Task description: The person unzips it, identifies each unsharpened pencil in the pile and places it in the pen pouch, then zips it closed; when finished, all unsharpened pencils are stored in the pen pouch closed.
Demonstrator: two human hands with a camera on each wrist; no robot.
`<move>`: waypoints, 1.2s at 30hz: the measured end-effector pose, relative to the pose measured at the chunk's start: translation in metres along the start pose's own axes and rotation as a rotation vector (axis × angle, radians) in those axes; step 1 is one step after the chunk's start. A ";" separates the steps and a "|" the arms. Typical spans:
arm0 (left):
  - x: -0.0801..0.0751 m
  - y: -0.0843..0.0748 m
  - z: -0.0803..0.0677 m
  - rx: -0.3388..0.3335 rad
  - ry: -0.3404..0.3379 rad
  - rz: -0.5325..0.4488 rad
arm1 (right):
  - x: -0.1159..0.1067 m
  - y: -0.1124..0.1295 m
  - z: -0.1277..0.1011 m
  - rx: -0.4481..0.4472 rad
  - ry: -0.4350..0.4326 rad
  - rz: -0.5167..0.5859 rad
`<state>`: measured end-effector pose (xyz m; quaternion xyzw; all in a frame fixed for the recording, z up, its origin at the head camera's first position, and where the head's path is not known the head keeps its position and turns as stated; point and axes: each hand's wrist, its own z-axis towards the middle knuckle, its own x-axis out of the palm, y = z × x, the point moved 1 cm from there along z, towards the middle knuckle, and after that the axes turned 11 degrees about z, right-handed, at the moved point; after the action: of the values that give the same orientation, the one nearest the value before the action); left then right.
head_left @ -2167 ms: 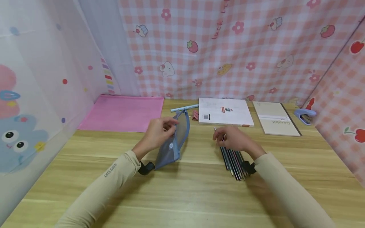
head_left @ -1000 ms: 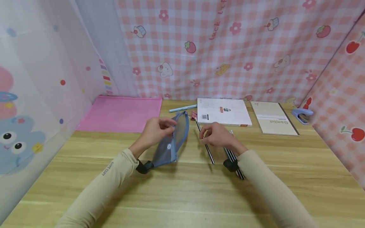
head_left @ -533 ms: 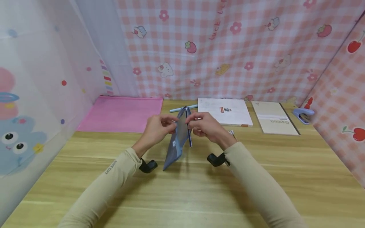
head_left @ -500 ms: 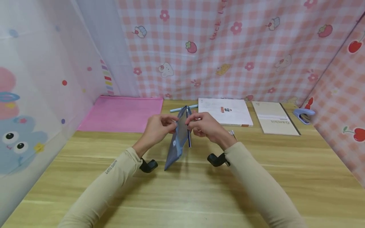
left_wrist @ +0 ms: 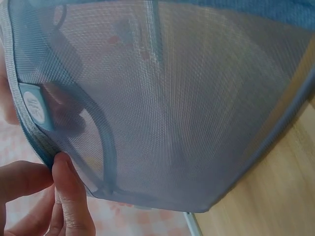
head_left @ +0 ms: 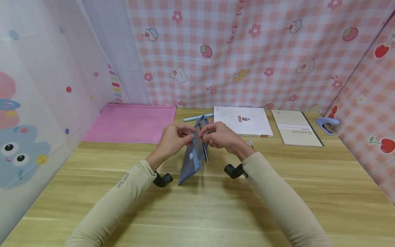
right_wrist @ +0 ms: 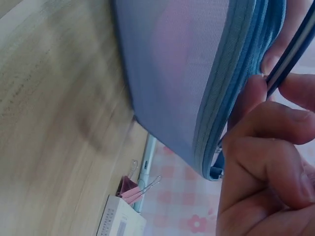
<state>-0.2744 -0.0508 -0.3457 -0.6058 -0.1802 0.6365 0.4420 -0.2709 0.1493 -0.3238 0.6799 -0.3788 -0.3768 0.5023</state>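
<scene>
My left hand (head_left: 172, 139) pinches the zipper edge of a blue-grey mesh pencil pouch (head_left: 189, 166) between thumb and fingertips. The pouch stands upright, tilted, its zipped mouth spread apart. In the left wrist view the thumb presses on the zipper tape below a round white label (left_wrist: 34, 107). My right hand (head_left: 223, 137) pinches a dark blue pencil with a pale stripe (head_left: 205, 152) at the pouch's mouth. Close up in the right wrist view, this pencil (right_wrist: 293, 51) slants beside the zipper. Behind my right wrist, more pencils (head_left: 250, 143) are mostly hidden, only their ends showing.
Along the back of the wooden table (head_left: 197, 212) lie a pink zip folder (head_left: 132, 123), a light blue pen (head_left: 197, 117), a white book (head_left: 243, 120), a beige notebook (head_left: 296, 128) and a lavender stapler-like thing (head_left: 327, 126). A pink binder clip (right_wrist: 129, 189) sits near the book.
My right hand has carried the pencil left from the pile to the pouch. Since half a second ago, the hands are slightly closer and the pencil's top has tipped left into the mouth.
</scene>
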 end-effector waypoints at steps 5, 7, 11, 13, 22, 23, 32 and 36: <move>0.001 -0.001 0.001 -0.015 -0.010 -0.029 | -0.003 0.008 -0.008 -0.043 0.010 -0.023; 0.002 -0.002 0.002 -0.024 -0.008 -0.042 | -0.006 0.011 -0.011 -0.063 0.001 -0.035; 0.003 -0.002 0.002 -0.029 -0.012 -0.054 | -0.011 0.017 -0.008 -0.128 -0.083 -0.058; 0.002 -0.002 0.002 -0.027 -0.019 -0.055 | -0.011 0.018 -0.001 -0.161 -0.152 -0.058; 0.000 0.000 0.003 -0.033 -0.020 -0.053 | -0.001 0.006 0.022 -0.159 -0.210 -0.316; 0.000 0.000 0.003 -0.035 -0.019 -0.051 | -0.001 0.007 0.021 -0.153 -0.166 -0.352; 0.002 0.002 0.005 -0.034 -0.019 -0.048 | -0.028 0.020 -0.005 -0.172 -0.111 -0.411; 0.002 0.001 0.004 -0.027 -0.021 -0.048 | -0.050 0.013 -0.014 -0.174 -0.190 -0.418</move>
<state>-0.2782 -0.0489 -0.3468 -0.6006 -0.2082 0.6294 0.4470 -0.2816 0.1972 -0.3016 0.6591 -0.2415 -0.5658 0.4325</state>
